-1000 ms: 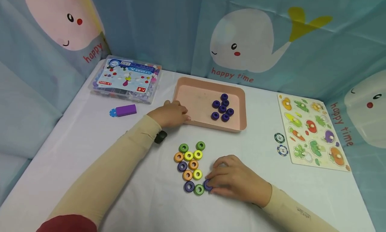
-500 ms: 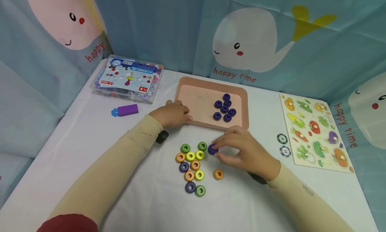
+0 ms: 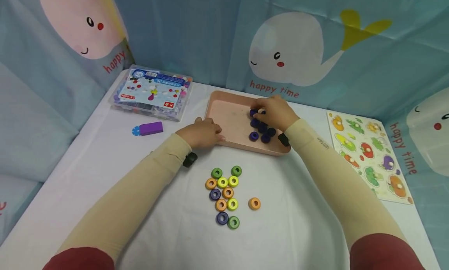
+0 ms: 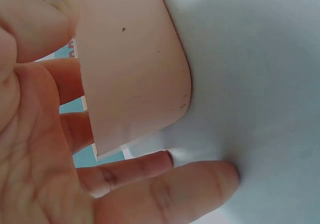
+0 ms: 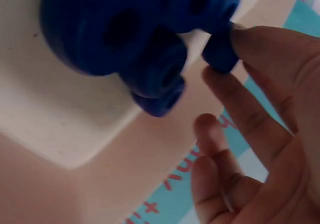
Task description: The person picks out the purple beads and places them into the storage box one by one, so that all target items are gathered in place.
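Note:
My left hand (image 3: 201, 134) pinches the near left wall of the pink tray (image 3: 226, 116). In the left wrist view, the thumb lies on the wall's outer face while some fingers pass behind it. Over the tray's right part, my right hand (image 3: 277, 112) holds a dark purple ring bead (image 5: 221, 53) between thumb and fingertips. More purple beads (image 3: 253, 136) sit clustered in the tray just below that hand, partly covered by it. On the white cloth in front lies a group of green, yellow, orange and purple beads (image 3: 228, 192), with one orange bead (image 3: 254, 203) apart to the right.
A clear plastic case (image 3: 151, 91) with a printed sheet stands at the back left. Near it lie a purple block (image 3: 151, 128) and a blue flower-shaped piece (image 3: 136, 131). A vegetable puzzle board (image 3: 368, 157) lies at the right, partly behind my right sleeve. Printed curtains (image 3: 196, 36) surround the table.
My right hand has lifted a purple bead from the bottom of the group and carried it over into the tray. An orange bead now shows apart at the right. The left hand stays put.

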{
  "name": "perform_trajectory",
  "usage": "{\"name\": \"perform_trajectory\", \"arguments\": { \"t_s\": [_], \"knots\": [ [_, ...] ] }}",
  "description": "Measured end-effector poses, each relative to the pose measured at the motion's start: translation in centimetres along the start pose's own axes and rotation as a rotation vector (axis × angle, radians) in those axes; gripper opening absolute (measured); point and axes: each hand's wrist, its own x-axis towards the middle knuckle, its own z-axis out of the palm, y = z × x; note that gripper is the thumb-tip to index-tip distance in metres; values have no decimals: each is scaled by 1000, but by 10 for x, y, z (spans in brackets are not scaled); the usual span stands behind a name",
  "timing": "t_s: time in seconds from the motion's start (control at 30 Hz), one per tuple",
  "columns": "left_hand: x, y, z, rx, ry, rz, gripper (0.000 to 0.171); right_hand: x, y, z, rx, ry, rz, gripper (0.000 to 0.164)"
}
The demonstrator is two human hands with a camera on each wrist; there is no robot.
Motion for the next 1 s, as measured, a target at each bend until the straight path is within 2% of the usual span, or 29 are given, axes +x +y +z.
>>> {"name": "perform_trajectory", "arguments": {
  "t_s": [0.1, 0.2, 0.3, 0.4, 0.5, 0.63, 0.83, 0.9, 1.0],
  "knots": [
    [-1, 1, 0, 6, 2, 4, 53, 4, 6, 3, 10, -61, 38, 30],
    [0, 1, -1, 10, 2, 2, 54, 3, 11, 4, 49, -89, 39, 28],
    [1, 1, 0, 8, 3, -5, 54, 0, 12, 4, 74, -75, 24, 27],
    [1, 0, 0, 7, 4, -5, 54, -6, 11, 5, 34, -23, -16, 30],
    [1, 0, 0, 4, -1, -4, 54, -20, -2, 5, -2, 68, -106, 29],
    [2, -1, 1, 11, -6, 8, 53, -57, -43, 12, 39, 158, -292, 21],
    [5, -4, 3, 27, -2, 23, 53, -117, -103, 47, 55, 113, -581, 11],
    [6, -4, 4, 14, 0, 11, 53, -129, -115, 59, 17, 90, -630, 11],
    [6, -3, 4, -15, 0, -14, 53, -136, -127, 72, -53, 59, -649, 13]
  ]
}}
